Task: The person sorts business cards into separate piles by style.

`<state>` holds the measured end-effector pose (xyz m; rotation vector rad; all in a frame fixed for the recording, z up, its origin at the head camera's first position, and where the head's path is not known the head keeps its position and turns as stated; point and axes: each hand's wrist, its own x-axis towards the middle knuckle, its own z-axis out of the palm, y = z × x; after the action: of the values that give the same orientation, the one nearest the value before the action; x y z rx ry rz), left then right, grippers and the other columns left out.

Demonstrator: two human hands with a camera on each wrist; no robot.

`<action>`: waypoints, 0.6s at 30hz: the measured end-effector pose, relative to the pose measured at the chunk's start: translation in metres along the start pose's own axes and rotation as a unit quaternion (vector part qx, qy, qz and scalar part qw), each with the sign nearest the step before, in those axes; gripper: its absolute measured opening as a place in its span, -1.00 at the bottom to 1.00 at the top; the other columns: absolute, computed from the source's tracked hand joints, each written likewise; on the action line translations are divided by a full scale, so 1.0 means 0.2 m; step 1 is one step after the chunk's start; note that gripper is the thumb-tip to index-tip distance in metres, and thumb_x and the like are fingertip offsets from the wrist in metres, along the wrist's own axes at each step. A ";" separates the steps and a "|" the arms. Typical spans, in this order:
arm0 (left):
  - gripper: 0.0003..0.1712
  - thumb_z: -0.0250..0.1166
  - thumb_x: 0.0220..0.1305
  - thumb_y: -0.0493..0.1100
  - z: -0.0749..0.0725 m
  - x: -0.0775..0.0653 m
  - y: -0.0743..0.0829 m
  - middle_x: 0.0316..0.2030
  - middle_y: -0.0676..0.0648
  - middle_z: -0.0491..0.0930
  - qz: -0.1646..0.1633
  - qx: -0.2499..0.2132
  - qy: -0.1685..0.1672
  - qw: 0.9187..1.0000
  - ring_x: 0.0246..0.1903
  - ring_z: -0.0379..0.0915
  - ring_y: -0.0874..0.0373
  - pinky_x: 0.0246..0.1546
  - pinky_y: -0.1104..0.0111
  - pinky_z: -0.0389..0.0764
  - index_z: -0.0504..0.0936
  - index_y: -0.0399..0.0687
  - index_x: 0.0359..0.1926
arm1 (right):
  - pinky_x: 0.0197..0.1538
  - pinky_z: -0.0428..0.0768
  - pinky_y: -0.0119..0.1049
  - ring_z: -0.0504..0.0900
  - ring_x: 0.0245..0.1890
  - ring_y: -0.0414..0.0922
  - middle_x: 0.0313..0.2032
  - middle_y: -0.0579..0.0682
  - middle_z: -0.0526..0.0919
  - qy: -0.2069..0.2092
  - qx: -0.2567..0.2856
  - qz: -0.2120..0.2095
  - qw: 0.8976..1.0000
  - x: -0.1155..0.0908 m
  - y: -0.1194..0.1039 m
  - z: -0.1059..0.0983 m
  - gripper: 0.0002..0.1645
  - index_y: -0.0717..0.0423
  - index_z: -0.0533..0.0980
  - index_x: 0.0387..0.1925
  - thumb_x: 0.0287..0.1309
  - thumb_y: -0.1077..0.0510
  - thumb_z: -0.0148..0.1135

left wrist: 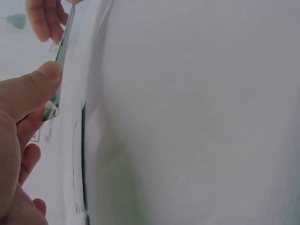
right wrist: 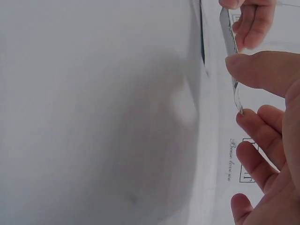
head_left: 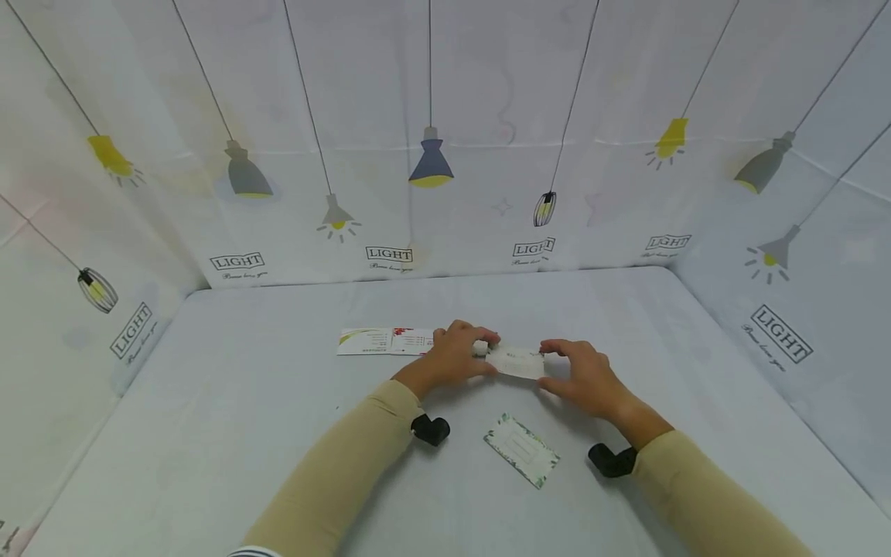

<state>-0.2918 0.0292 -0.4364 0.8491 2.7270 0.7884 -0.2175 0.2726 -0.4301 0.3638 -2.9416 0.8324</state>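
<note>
A small white card (head_left: 515,362) printed with faint text is raised above the table, held between both hands. My left hand (head_left: 455,354) pinches its left end between thumb and fingers. At the opposite end, the right hand (head_left: 588,379) grips the card with thumb and fingertips. The left wrist view shows the card (left wrist: 52,110) almost edge-on, with green on its far face. It also appears edge-on in the right wrist view, where the card (right wrist: 228,33) runs past the thumb. Closer to the body lies a leaf-bordered card (head_left: 522,450), turned at an angle.
Behind the left hand, a white card with yellow-green curves (head_left: 365,341) lies beside a card with red print (head_left: 412,341), partly covered by that hand. A white-covered table (head_left: 230,402) meets lamp-patterned cloth walls (head_left: 480,216). Black wrist mounts (head_left: 430,430) sit under both forearms.
</note>
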 end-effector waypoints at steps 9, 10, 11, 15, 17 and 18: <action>-0.41 0.47 0.19 0.10 -0.05 0.00 -0.11 0.14 0.04 0.53 -0.023 0.017 0.028 0.999 0.26 0.21 0.05 0.11 0.05 0.14 0.58 0.22 0.25 | 0.26 0.15 0.31 0.34 0.24 0.23 0.23 0.21 0.50 -0.025 0.001 0.006 1.000 0.16 -0.05 0.05 -0.33 0.17 0.45 0.28 0.18 0.07 0.40; -0.41 0.47 0.19 0.08 -0.05 0.00 -0.12 0.14 0.02 0.53 -0.025 0.016 0.030 0.999 0.26 0.21 0.04 0.11 0.04 0.13 0.59 0.20 0.25 | 0.27 0.14 0.31 0.34 0.24 0.23 0.23 0.21 0.50 -0.029 0.001 0.009 1.000 0.18 -0.06 0.06 -0.34 0.17 0.46 0.29 0.18 0.07 0.40; -0.41 0.47 0.20 0.08 -0.06 0.00 -0.13 0.14 0.01 0.53 -0.027 0.017 0.032 0.999 0.27 0.20 0.03 0.11 0.03 0.13 0.59 0.19 0.25 | 0.27 0.14 0.31 0.34 0.25 0.24 0.23 0.22 0.50 -0.033 0.000 0.011 0.999 0.20 -0.07 0.07 -0.34 0.17 0.45 0.29 0.18 0.08 0.39; -0.41 0.46 0.21 0.07 -0.08 0.00 -0.16 0.14 0.00 0.54 -0.031 0.031 0.038 0.998 0.26 0.21 0.01 0.11 0.00 0.13 0.58 0.16 0.26 | 0.27 0.17 0.28 0.34 0.25 0.23 0.25 0.20 0.48 -0.050 -0.004 0.026 0.998 0.26 -0.10 0.09 -0.33 0.15 0.44 0.31 0.20 0.07 0.37; -0.41 0.45 0.22 0.08 -0.09 -0.01 -0.17 0.14 0.01 0.54 -0.036 0.041 0.038 0.998 0.26 0.21 0.01 0.10 0.00 0.13 0.57 0.17 0.26 | 0.27 0.18 0.27 0.34 0.25 0.22 0.26 0.19 0.47 -0.058 -0.008 0.031 0.998 0.29 -0.12 0.10 -0.33 0.14 0.43 0.32 0.20 0.08 0.36; -0.41 0.45 0.23 0.08 -0.09 -0.01 -0.18 0.15 0.01 0.54 -0.040 0.043 0.038 0.998 0.26 0.21 0.01 0.10 0.00 0.13 0.56 0.17 0.27 | 0.27 0.19 0.26 0.34 0.25 0.22 0.26 0.19 0.47 -0.062 -0.009 0.033 0.997 0.31 -0.13 0.10 -0.32 0.14 0.43 0.33 0.21 0.08 0.36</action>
<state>-0.3134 -0.0043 -0.4399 0.7369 2.8611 0.7053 -0.2709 0.2278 -0.4264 0.3319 -3.0893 0.8173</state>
